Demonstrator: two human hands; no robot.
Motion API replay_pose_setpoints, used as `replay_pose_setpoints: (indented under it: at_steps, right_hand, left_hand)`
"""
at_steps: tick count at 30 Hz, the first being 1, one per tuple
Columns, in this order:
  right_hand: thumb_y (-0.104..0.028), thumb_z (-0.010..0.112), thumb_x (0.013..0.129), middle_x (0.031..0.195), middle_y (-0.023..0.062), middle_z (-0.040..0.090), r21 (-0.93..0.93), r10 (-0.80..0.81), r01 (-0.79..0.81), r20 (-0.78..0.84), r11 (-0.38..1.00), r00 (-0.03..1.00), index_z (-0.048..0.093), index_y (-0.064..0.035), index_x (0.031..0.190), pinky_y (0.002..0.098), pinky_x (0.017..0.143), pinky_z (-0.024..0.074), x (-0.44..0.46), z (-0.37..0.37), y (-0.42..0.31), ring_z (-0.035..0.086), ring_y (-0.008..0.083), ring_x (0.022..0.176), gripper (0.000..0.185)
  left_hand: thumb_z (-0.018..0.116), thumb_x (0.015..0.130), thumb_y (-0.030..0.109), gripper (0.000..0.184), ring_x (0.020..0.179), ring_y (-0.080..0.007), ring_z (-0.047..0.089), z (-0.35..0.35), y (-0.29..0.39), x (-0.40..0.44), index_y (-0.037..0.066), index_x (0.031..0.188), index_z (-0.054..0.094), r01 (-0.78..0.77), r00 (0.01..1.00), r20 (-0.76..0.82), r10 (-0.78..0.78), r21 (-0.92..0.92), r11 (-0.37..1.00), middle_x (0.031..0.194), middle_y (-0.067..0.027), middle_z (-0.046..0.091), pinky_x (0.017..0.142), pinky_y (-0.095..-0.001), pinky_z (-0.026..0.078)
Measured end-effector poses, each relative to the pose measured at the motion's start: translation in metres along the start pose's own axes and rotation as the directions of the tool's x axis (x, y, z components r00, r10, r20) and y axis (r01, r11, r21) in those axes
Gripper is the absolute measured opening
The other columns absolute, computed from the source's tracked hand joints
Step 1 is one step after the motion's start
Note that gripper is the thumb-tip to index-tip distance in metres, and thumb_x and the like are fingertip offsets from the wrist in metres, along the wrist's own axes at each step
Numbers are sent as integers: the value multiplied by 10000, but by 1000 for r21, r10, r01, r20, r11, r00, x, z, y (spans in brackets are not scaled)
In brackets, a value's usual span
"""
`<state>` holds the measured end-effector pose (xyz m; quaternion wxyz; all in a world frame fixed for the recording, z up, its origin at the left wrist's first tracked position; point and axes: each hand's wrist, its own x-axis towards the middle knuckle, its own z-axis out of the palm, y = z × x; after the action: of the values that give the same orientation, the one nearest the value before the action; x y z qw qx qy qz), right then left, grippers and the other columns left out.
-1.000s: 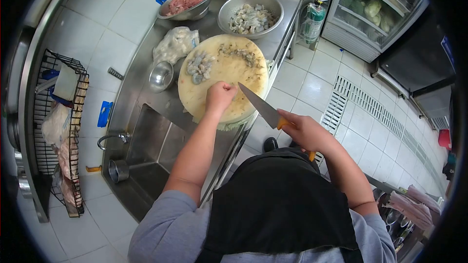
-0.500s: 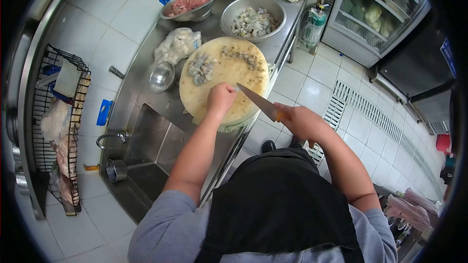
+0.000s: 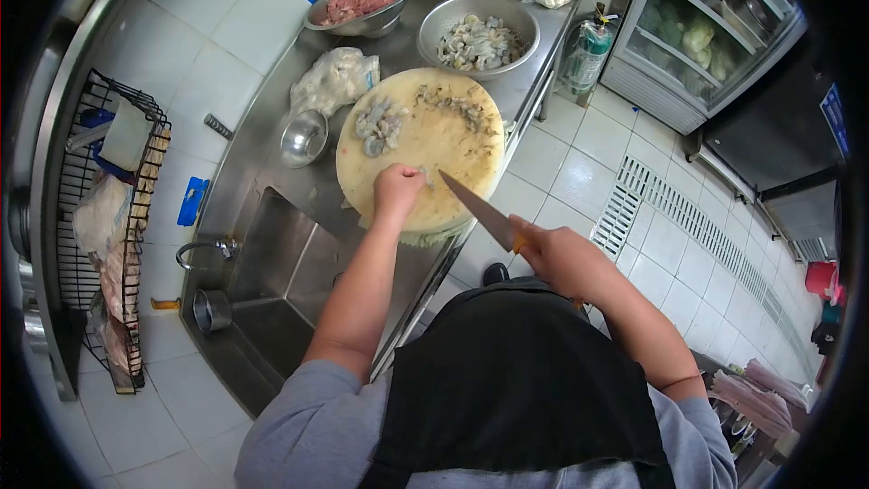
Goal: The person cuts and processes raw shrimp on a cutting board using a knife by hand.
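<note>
My left hand (image 3: 399,191) is closed in a pinch over the front of the round cutting board (image 3: 416,140), with a small greyish shrimp (image 3: 426,178) at its fingertips. My right hand (image 3: 563,258) grips the orange handle of a knife (image 3: 477,207). The blade points up and left, and its tip is over the board near the shrimp. A pile of peeled shrimp (image 3: 380,124) sits on the board's left side. Dark scraps (image 3: 457,109) lie across its upper right part.
Behind the board are a colander of shrimp (image 3: 480,41), a bowl of meat (image 3: 362,5) and a plastic bag (image 3: 333,80). A small metal bowl (image 3: 304,138) stands left, above the sink (image 3: 281,263). A glass-door fridge (image 3: 697,32) stands at upper right.
My left hand has shifted slightly down and left, and the shrimp at its fingertips shows more clearly. The knife tip has dropped a little. The whole view has shifted slightly.
</note>
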<state>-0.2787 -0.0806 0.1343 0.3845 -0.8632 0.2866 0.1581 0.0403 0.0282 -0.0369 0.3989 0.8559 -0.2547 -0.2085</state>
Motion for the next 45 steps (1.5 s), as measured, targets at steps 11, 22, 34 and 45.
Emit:
replay_pose_setpoints:
  at_steps: [11,22,34,45]
  right_hand:
    - [-239,524,1032,933,242,731,16,-38,38,-9,999,999,454,-190,1558,506,810,557,7,15,12,700,433,848,533]
    - [-178,490,1051,792,147,693,-173,-101,43,-340,984,935,411,-191,1586,453,636,573,24,29,23,696,306,664,540]
    - [-159,599,1017,933,160,724,285,37,46,-277,957,960,452,-220,1571,430,790,575,-25,40,103,732,301,885,577]
    - [22,557,869,1129,134,626,-321,-90,-4,-276,947,957,510,-277,1525,447,841,580,-28,48,77,673,315,1001,722]
  left_hand:
    - [759,831,121,169,731,-141,686,-14,10,-25,-26,908,729,-9,995,-95,6,-27,1000,817,-70,741,694,-293,540]
    - [768,854,108,181,738,-117,672,-45,12,-19,-40,945,716,-85,989,-141,45,-287,954,836,-73,737,696,-273,532]
    - [749,864,103,166,758,-100,667,-62,63,48,-11,979,713,-202,968,-190,165,-196,960,818,-46,730,712,-280,531]
    - [777,905,207,351,997,-176,729,-44,226,158,2,1184,721,-590,807,22,589,34,807,1069,-105,774,929,-312,556]
